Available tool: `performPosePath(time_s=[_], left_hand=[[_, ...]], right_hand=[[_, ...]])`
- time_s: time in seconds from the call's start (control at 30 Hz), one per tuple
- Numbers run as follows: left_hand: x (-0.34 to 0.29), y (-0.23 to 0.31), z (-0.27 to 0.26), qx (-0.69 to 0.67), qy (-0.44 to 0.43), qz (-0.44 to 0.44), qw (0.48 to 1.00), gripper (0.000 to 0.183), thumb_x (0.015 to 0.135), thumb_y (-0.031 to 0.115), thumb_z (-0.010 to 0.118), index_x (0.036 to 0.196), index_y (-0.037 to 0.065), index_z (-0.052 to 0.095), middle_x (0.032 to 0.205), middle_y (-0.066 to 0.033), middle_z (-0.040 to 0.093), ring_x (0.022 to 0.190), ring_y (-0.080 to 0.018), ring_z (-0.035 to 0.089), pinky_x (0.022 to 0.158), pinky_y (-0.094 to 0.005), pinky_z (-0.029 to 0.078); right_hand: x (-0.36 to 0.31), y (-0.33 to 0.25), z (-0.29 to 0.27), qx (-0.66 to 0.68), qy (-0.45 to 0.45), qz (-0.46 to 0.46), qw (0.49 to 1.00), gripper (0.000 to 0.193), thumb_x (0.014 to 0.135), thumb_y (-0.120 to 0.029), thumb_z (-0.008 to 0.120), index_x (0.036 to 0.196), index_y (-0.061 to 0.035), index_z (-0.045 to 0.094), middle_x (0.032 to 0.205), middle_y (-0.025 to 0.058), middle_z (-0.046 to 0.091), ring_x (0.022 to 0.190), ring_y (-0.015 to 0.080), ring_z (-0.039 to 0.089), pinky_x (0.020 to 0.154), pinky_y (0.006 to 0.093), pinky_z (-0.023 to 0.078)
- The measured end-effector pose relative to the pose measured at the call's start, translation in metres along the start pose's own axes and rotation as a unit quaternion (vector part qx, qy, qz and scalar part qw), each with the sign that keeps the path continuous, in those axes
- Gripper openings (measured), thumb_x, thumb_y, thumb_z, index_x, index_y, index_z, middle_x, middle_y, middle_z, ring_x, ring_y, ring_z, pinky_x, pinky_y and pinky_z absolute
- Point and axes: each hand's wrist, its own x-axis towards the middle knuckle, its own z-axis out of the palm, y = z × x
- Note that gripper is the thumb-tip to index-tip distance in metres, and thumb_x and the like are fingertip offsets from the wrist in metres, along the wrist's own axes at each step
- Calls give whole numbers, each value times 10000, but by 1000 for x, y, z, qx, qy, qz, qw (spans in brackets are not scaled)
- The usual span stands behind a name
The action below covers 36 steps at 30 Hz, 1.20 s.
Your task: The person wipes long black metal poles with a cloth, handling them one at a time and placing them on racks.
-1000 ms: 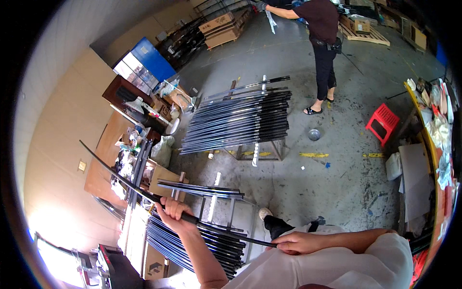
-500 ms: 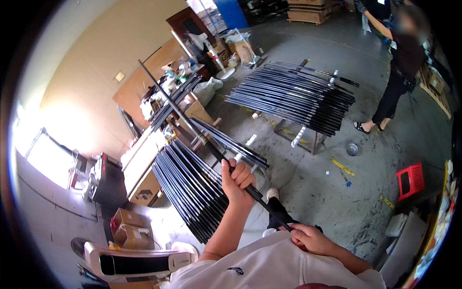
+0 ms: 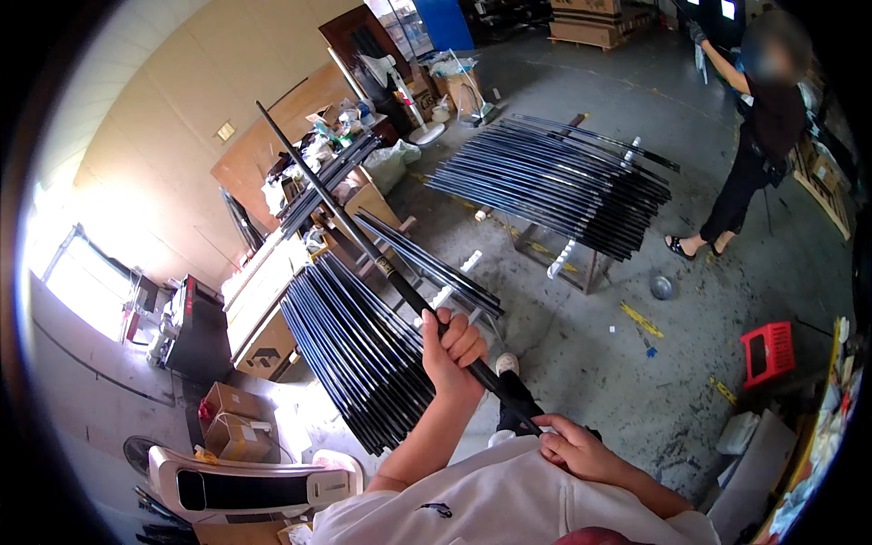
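Observation:
A long black pole point(image 3: 350, 222), with a gold-marked band partway along it, slants from the upper left down to my waist. My left hand point(image 3: 454, 354) is closed around its thick dark lower section, in front of my chest. Close to my shirt, my right hand point(image 3: 581, 450) is closed at the narrow lower end of the same pole, its fingers partly hidden. Left of and below the pole, many similar black poles point(image 3: 354, 354) lie side by side on a rack. A few more poles point(image 3: 431, 259) rest behind them.
A second rack of black poles point(image 3: 554, 182) stands ahead. Beyond it at right stands another person point(image 3: 758, 154). On the floor are a red plastic crate point(image 3: 767, 354) and a metal bowl point(image 3: 662, 287). Cartons point(image 3: 236, 422) and a white-framed device point(image 3: 254, 486) are at lower left.
My view has shifted slightly. The pole's far tip appears a little higher and further left, and both hands keep their hold on the pole. The other person's raised arm has moved slightly.

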Motion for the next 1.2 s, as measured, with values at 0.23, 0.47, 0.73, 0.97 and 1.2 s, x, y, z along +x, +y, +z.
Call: performPosePath(time_s=[0.23, 0.47, 0.73, 0.97, 1.2], left_hand=[[-9, 0, -7, -80, -48, -42, 995, 265, 949, 315, 438, 850, 71, 469, 566, 62, 299, 437, -11, 266, 361, -156, 264], [-4, -3, -6, -3, -27, -22, 999, 259, 948, 314, 441, 854, 75, 479, 572, 63, 292, 440, -24, 244, 367, -170, 241], [2, -6, -17, -127, -131, -113, 977, 275, 954, 295, 420, 852, 44, 472, 567, 57, 300, 437, -23, 282, 370, -171, 278], [-5, -18, -12, 4, -39, -44, 998, 249, 944, 289, 453, 838, 65, 479, 562, 69, 296, 439, -9, 257, 354, -150, 250], [0, -14, -16, -90, -92, -101, 987, 263, 945, 293, 450, 851, 49, 486, 572, 59, 311, 445, -18, 273, 361, -157, 260]], right_hand=[[1, -3, 3, 95, -37, 51, 994, 284, 951, -131, 380, 1206, -12, 412, 692, -5, 394, 619, 74, 358, 567, 203, 315], [0, 0, 9, -117, 78, -38, 989, 306, 933, -102, 390, 1227, -23, 413, 641, -4, 420, 587, 79, 388, 560, 218, 351], [-6, -9, 6, 195, -46, 84, 976, 273, 967, -187, 363, 1208, -60, 383, 598, -39, 303, 518, 55, 261, 464, 190, 231], [-6, -1, 15, -117, 102, -49, 987, 277, 956, -167, 374, 1199, -35, 394, 605, -19, 359, 541, 83, 348, 512, 228, 312], [-5, -12, 8, 147, -5, 51, 988, 282, 950, -143, 378, 1212, -41, 389, 612, -17, 353, 540, 80, 338, 502, 227, 307]])
